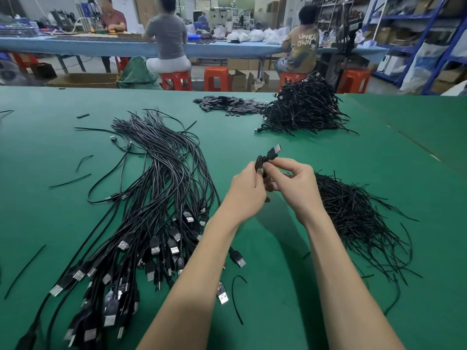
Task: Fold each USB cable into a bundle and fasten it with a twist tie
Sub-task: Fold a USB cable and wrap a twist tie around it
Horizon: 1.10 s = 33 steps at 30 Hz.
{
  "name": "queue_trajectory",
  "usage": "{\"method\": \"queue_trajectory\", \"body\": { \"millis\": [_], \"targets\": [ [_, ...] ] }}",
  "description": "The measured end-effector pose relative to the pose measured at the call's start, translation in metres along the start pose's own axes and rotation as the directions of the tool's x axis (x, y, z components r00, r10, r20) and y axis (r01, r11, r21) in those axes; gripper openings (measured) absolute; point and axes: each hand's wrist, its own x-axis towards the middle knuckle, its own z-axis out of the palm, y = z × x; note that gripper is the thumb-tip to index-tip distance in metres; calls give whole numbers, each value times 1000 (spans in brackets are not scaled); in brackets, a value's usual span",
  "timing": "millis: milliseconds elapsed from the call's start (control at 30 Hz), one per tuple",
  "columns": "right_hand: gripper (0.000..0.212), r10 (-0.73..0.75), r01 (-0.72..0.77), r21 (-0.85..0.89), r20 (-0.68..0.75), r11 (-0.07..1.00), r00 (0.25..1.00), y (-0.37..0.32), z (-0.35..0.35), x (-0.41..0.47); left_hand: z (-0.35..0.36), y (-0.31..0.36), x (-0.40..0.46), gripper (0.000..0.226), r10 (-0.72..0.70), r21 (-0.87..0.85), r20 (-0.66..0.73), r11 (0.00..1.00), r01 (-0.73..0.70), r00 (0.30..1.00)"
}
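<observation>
- Folded cable bundle (264, 161) is held above the green table (379, 152), between both hands – left hand (246, 195) grips the coil, right hand (294, 184) pinches at its middle; tie itself not discernible.
- Keep loops clamped tight, twist the tie snug at centre – plug (275, 150) left free.
- Containers: none on table; loose cables (156, 198) left, twist ties (353, 215) right, finished pile (303, 107) far.

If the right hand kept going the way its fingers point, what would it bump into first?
The right hand points left, toward the left hand. It would first meet the folded cable bundle both hands pinch, then the left hand right behind it. They look almost touching already, though depth is hard to judge.
</observation>
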Motion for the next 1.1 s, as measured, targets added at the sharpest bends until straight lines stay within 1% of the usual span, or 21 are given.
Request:
{"method": "queue_trajectory", "body": {
  "millis": [100,167,233,267,333,367,467,533,633,667,700,733,767,800,833,867,900,1033,1100],
  "targets": [
    [18,-11,13,-13,131,1000,991,-4,-1,-2,-3,-5,1,22,-37,96,-17,995,39,999],
    [17,-66,76,-64,137,995,988,-6,-1,-1,-2,-6,-1,21,-53,145,34,988,47,998],
    [9,-95,112,-175,100,978,990,-6,1,0,0,-8,-2,20,-51,202,90,979,32,995],
    [7,-108,119,-238,57,964,992,-5,2,1,0,-8,-2,21,-51,223,110,974,26,993],
    [13,-145,120,-351,-48,929,988,-3,1,3,2,-8,-1,23,-49,235,135,972,16,990],
    [14,-157,111,-376,-94,920,983,-1,-1,4,4,-8,-2,21,-34,215,138,977,3,990],
    [21,-137,55,-361,-204,931,969,2,-7,8,13,-8,-7,11,-2,129,106,992,-11,994],
    [25,-97,12,-351,-226,936,969,5,-8,10,18,-9,-8,6,-9,90,67,996,3,998],
    [30,17,-59,-243,-172,968,985,6,-7,10,19,-11,-8,11,-4,61,-2,998,5,1000],
    [32,51,-83,-230,-143,970,988,5,-7,9,18,-13,-8,13,-4,52,-39,999,6,999],
    [34,74,-102,-257,-116,961,990,4,-8,8,17,-14,-7,14,-11,41,-74,999,14,997],
    [37,84,-113,-338,-97,934,992,4,-11,8,16,-16,-6,16,-24,23,-100,999,26,995],
    [38,77,-110,-477,-88,872,993,5,-15,9,16,-19,-4,18,-47,-5,-115,999,47,992],
    [35,52,-104,-650,-98,753,994,6,-20,10,15,-21,-2,19,-79,-48,-116,996,74,990],
    [28,20,-106,-789,-118,605,993,5,-26,10,14,-23,0,20,-111,-94,-108,990,101,988],
    [22,-2,-120,-858,-139,500,990,4,-32,10,13,-26,2,21,-132,-129,-97,984,119,987],
    [20,-2,-138,-880,-156,454,988,3,-37,11,11,-28,3,22,-142,-145,-87,981,129,986],
    [34,94,-211,-896,-189,390,977,4,-53,9,10,-31,4,20,-137,-185,-28,974,129,990],
    [34,149,-244,-890,-201,386,968,8,-55,7,12,-30,3,19,-138,-201,1,970,135,990]
  ]
}}
